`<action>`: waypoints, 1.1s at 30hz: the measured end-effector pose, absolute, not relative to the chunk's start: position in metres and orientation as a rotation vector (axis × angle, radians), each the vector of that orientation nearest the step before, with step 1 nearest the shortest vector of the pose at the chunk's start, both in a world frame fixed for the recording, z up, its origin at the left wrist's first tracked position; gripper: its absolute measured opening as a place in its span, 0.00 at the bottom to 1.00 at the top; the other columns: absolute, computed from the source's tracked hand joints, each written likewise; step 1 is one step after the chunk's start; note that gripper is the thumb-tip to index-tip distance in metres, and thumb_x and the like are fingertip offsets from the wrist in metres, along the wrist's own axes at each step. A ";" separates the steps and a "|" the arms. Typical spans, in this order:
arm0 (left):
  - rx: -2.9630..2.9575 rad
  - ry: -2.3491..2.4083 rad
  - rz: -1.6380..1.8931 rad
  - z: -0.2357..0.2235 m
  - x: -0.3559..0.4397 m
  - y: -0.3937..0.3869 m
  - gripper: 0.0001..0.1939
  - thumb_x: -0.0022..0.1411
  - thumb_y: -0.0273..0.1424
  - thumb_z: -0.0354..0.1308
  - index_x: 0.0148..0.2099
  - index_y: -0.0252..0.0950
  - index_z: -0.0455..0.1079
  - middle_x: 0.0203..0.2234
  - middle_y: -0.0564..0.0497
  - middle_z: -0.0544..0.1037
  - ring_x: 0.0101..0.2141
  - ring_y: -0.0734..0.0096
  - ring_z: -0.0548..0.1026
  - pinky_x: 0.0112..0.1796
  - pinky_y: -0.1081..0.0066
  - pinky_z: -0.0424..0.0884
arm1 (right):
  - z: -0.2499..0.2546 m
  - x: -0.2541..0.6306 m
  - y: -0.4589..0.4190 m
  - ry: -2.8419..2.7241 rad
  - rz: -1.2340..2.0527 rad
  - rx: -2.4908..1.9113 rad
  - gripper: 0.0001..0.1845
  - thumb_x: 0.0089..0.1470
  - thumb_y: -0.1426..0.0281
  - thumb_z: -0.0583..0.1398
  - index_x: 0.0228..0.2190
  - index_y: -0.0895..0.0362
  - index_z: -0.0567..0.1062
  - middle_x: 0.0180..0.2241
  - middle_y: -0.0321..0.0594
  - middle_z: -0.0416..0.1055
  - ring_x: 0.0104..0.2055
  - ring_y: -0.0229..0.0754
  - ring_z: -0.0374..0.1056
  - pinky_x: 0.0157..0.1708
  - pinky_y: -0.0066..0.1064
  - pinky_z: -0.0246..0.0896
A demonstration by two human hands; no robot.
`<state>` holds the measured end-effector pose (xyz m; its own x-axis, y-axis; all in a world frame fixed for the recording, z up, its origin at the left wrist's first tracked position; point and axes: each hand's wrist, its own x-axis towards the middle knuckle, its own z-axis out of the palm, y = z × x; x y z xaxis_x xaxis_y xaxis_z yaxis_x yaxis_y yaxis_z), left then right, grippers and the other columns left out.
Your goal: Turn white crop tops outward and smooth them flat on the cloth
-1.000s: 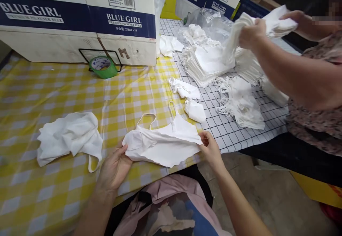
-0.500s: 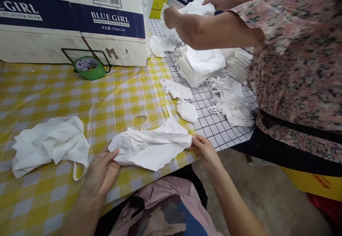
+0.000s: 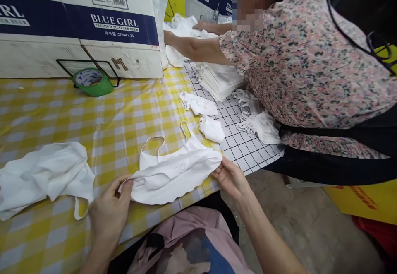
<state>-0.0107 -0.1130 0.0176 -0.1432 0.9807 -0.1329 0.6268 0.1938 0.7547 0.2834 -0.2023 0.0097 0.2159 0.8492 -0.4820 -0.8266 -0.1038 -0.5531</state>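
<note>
A white bra top (image 3: 176, 170) with thin straps is stretched sideways at the table's front edge. My left hand (image 3: 113, 203) pinches its left end between thumb and fingers. At the opposite end, my right hand (image 3: 231, 176) grips the fabric between thumb and fingertips. Small grey print shows on the inside of the cloth. Both straps lie away from me on the tablecloth. To the left of my left hand lies another white garment (image 3: 46, 179), crumpled, with one strap loop hanging toward me.
A Blue Girl beer carton (image 3: 77, 25) stands at the back left, with a green tape roll (image 3: 93, 82) before it. Two small folded white pieces (image 3: 211, 129) lie beyond my garment. A co-worker (image 3: 310, 58) leans over white stacks (image 3: 217, 79) on the right.
My left hand has turned over and pinches the bra top's edge, and the band has opened to show the print. The co-worker has bent forward and lowered white cloth toward the back.
</note>
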 end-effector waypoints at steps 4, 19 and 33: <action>0.884 1.523 0.846 0.001 -0.024 -0.104 0.07 0.52 0.24 0.60 0.33 0.39 0.74 0.27 0.58 0.77 0.30 0.72 0.71 0.28 0.78 0.68 | 0.003 0.284 -0.201 0.082 1.438 -0.908 0.05 0.51 0.71 0.60 0.31 0.60 0.74 0.27 0.39 0.75 0.27 0.37 0.71 0.30 0.28 0.66; -0.054 1.190 0.863 0.002 -0.027 -0.078 0.17 0.61 0.23 0.44 0.50 0.35 0.66 0.32 0.50 0.81 0.33 0.61 0.79 0.37 0.59 0.77 | 0.009 0.258 -0.198 -0.082 1.332 -1.125 0.14 0.44 0.63 0.66 0.24 0.56 0.67 0.18 0.30 0.67 0.17 0.31 0.61 0.18 0.22 0.58; 0.084 0.988 1.133 0.008 -0.027 -0.086 0.17 0.66 0.28 0.42 0.53 0.41 0.66 0.37 0.52 0.80 0.39 0.71 0.77 0.43 0.72 0.74 | 0.006 0.243 -0.197 -0.043 1.474 -1.038 0.13 0.45 0.62 0.65 0.25 0.58 0.71 0.21 0.33 0.69 0.22 0.32 0.64 0.25 0.24 0.59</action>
